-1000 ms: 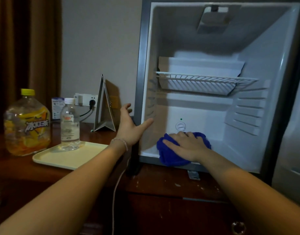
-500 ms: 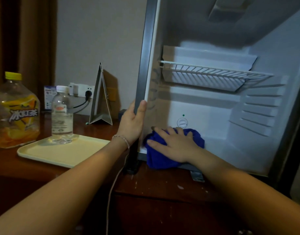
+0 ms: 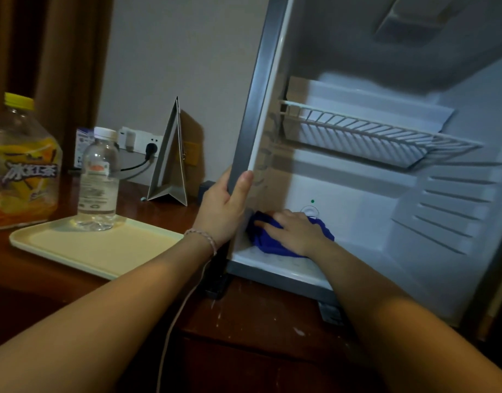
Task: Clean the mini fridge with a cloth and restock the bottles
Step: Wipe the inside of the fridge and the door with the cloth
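The open mini fridge (image 3: 259, 89) stands on a wooden counter, white inside, with a wire shelf (image 3: 372, 131) halfway up. My left hand (image 3: 224, 208) grips the fridge's grey left frame, thumb wrapped over the front edge. My right hand (image 3: 296, 232) lies flat on a blue cloth (image 3: 268, 245) and presses it onto the fridge floor in the back left corner. A small clear water bottle (image 3: 98, 180) stands on a cream tray (image 3: 102, 248) to the left. A large iced-tea bottle (image 3: 20, 165) with a yellow cap sits beside the tray.
A folded tent card (image 3: 170, 163) stands on the counter between the tray and fridge. A wall socket (image 3: 142, 143) with a black plug sits behind the bottles. A thin cable (image 3: 176, 316) hangs down the cabinet front. Brown curtains hang at far left.
My left hand went from touching the fridge's left side to gripping its frame. My right hand slid the blue cloth from the front edge deeper into the back left corner.
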`<control>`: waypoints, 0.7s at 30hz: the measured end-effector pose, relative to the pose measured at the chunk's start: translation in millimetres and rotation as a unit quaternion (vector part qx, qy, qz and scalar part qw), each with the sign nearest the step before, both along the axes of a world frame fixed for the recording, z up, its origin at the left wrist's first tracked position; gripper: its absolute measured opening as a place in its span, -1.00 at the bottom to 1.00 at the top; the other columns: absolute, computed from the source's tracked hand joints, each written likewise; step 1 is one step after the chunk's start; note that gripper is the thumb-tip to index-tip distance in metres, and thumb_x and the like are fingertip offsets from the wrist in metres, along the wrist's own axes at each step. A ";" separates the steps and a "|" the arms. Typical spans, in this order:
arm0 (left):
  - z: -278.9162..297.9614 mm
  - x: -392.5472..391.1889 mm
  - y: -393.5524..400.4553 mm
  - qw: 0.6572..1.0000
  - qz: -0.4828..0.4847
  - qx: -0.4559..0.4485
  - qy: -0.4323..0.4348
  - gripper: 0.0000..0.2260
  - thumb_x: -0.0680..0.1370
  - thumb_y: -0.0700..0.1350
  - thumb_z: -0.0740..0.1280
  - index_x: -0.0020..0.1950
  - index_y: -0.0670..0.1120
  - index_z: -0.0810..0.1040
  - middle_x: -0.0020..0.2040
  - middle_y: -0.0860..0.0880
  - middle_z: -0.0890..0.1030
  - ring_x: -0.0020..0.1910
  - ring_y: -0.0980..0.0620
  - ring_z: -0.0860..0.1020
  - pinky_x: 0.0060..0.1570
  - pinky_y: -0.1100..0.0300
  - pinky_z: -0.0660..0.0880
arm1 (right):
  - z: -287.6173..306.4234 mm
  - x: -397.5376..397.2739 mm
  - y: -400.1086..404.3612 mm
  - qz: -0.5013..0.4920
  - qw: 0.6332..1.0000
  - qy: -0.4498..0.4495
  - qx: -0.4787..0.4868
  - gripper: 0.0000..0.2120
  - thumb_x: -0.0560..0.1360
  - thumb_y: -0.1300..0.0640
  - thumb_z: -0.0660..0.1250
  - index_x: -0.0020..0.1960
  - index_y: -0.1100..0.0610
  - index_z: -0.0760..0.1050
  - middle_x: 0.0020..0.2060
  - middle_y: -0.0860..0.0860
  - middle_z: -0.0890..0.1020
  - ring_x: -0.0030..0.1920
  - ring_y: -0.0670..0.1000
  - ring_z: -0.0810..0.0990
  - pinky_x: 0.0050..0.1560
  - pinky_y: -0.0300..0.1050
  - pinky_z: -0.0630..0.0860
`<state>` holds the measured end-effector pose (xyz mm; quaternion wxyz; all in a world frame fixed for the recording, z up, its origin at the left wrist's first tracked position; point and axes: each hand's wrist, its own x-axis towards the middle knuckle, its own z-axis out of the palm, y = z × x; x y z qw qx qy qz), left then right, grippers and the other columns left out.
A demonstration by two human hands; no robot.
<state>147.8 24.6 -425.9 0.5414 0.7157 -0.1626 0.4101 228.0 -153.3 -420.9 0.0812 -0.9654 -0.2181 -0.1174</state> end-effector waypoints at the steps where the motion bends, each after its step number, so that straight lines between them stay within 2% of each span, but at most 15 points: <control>1: 0.8 -1.6 -0.6 1.000 0.005 -0.001 0.000 -0.60 0.64 0.19 0.12 0.28 -0.05 0.50 -0.10 0.10 0.62 -0.13 0.29 0.58 -0.12 0.35 0.48 | 0.4 -3.8 1.0 -0.009 1.000 0.002 -0.002 -0.24 0.34 -0.65 -0.20 0.32 -0.31 0.36 0.18 -0.07 0.50 0.29 0.15 0.40 0.19 0.25 0.42; 5: 2.7 -3.9 0.2 1.000 0.011 -0.002 0.011 -0.61 0.63 0.19 0.12 0.26 -0.03 0.50 -0.09 0.16 0.60 -0.11 0.36 0.56 -0.17 0.47 0.42 | 1.1 -19.1 3.3 -0.017 1.000 0.002 -0.007 -0.26 0.35 -0.62 -0.16 0.25 -0.23 0.43 0.21 -0.07 0.50 0.32 0.16 0.39 0.23 0.23 0.40; 9: 4.0 -9.5 -3.0 1.000 0.008 -0.002 0.013 -0.61 0.63 0.19 0.12 0.23 -0.04 0.51 -0.15 0.08 0.61 -0.20 0.29 0.56 -0.26 0.50 0.41 | -1.0 -43.5 -1.1 -0.010 1.000 0.012 0.005 -0.31 0.35 -0.64 -0.11 0.29 -0.33 0.38 0.27 -0.14 0.48 0.35 0.13 0.37 0.25 0.25 0.37; 11: 3.8 -10.0 -3.2 1.000 -0.002 -0.003 0.013 -0.61 0.63 0.19 0.11 0.23 -0.05 0.51 -0.16 0.03 0.61 -0.21 0.23 0.58 -0.20 0.39 0.46 | -1.8 -60.7 -2.7 -0.003 1.000 0.016 -0.005 -0.27 0.34 -0.66 -0.12 0.35 -0.35 0.33 0.33 -0.16 0.45 0.37 0.12 0.33 0.27 0.30 0.34; 14: 2.8 -8.8 -3.4 1.000 -0.009 -0.008 0.019 -0.58 0.63 0.22 0.11 0.25 -0.05 0.50 -0.10 -0.11 0.65 -0.13 0.04 0.62 -0.10 0.11 0.57 | -9.1 -86.9 -8.9 0.013 1.000 -0.004 -0.025 -0.25 0.36 -0.65 -0.09 0.41 -0.32 0.28 0.39 -0.18 0.39 0.41 0.10 0.28 0.31 0.39 0.28; 15: 2.7 -8.9 -3.8 1.000 -0.007 -0.008 0.018 -0.60 0.64 0.21 0.11 0.22 -0.05 0.51 -0.11 -0.11 0.64 -0.13 0.03 0.62 -0.11 0.11 0.56 | -11.8 -93.6 -11.3 0.015 0.999 -0.017 -0.024 -0.26 0.37 -0.64 -0.08 0.41 -0.31 0.28 0.40 -0.19 0.38 0.42 0.10 0.27 0.32 0.40 0.27; 18: 3.1 -9.5 -4.3 1.000 0.000 -0.009 0.015 -0.67 0.66 0.16 0.11 0.14 -0.05 0.51 -0.14 -0.04 0.62 -0.19 0.13 0.58 -0.14 0.21 0.50 | -12.3 -102.5 -11.4 0.004 0.999 -0.030 -0.016 -0.32 0.41 -0.60 -0.05 0.39 -0.30 0.32 0.39 -0.18 0.40 0.43 0.13 0.27 0.32 0.44 0.25; 21: 2.7 -8.7 -3.9 1.000 0.006 -0.013 0.006 -0.66 0.66 0.14 0.12 0.17 -0.06 0.53 -0.13 0.03 0.62 -0.15 0.22 0.58 -0.12 0.31 0.50 | -9.8 -99.3 -4.2 -0.012 1.000 -0.021 -0.008 -0.30 0.42 -0.59 -0.08 0.42 -0.29 0.31 0.39 -0.15 0.40 0.43 0.16 0.27 0.34 0.48 0.20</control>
